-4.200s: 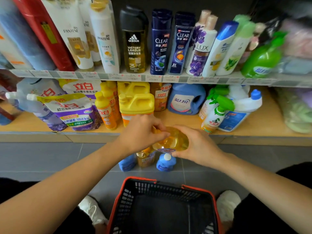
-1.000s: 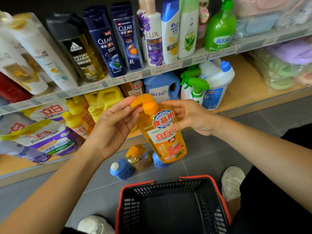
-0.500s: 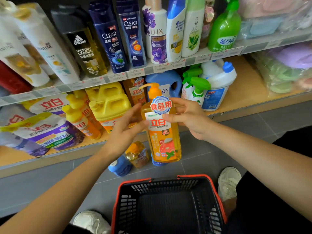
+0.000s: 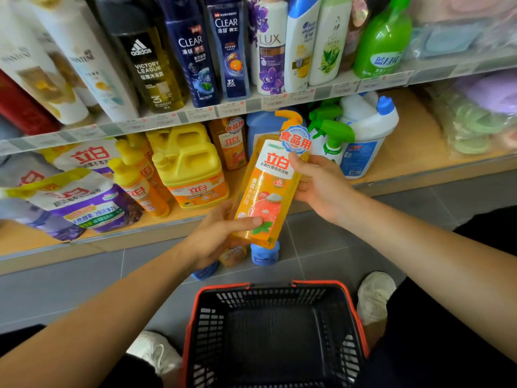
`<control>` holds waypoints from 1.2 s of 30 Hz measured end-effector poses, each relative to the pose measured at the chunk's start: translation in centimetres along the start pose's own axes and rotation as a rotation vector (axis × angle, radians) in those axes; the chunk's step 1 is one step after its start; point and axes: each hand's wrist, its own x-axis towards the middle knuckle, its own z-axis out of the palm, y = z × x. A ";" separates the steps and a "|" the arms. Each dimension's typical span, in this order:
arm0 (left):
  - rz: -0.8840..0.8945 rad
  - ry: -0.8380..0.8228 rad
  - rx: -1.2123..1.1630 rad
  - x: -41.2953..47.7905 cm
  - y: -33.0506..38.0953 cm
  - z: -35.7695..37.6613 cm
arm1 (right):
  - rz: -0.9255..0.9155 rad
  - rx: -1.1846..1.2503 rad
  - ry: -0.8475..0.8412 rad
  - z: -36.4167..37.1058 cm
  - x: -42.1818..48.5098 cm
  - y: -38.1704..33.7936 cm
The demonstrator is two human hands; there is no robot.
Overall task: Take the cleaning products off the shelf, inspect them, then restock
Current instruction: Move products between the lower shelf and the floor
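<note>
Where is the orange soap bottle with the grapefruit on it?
The orange pump bottle is mid-frame in the head view, tilted, held by the left hand low and the right hand high, in front of the lower shelf.

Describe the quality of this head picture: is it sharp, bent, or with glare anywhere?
Head view: the orange detergent bottle label is sharp at the centre; the Pantene bottles lean outward from wide-angle distortion; the refill pouches and wrapped goods at the edges are smeared; light is soft and even, no strong glare.
</note>
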 end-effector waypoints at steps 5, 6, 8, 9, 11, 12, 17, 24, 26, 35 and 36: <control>0.112 0.244 -0.037 0.1 0.9 -0.1 | -0.063 -0.379 0.145 -0.5 0.2 -0.3; 0.163 0.307 0.022 0.1 1.3 -0.3 | -0.130 -0.521 0.270 -0.7 0.2 -0.2; 0.270 0.423 0.226 -0.1 2.1 -0.7 | -0.423 -0.744 0.483 -1.2 0.0 0.0; 0.310 0.464 0.341 -0.2 2.6 -0.8 | -0.604 -0.820 0.473 -1.3 -0.4 -0.1; 0.383 0.509 0.544 -0.6 3.5 -0.8 | -0.851 -0.963 0.247 -1.1 -0.9 -0.3; 0.420 0.510 0.628 -0.8 3.9 -0.8 | -0.885 -1.065 0.102 -0.9 -1.1 -0.4; 0.543 0.396 0.911 -1.6 5.2 0.5 | -0.669 -1.459 -0.373 -0.1 -0.5 0.6; 0.694 0.237 0.842 -2.2 5.7 1.1 | -0.537 -1.153 -0.362 -0.9 -0.8 1.6; 0.733 0.190 0.779 -2.2 6.0 1.1 | -0.509 -1.066 -0.355 -0.8 -1.0 1.7; 0.475 0.147 0.388 -1.7 6.7 0.6 | -0.481 -0.996 -0.374 -0.6 -1.6 2.4; 0.471 0.149 0.391 -1.6 6.7 0.4 | -0.478 -0.991 -0.376 -0.6 -1.5 2.5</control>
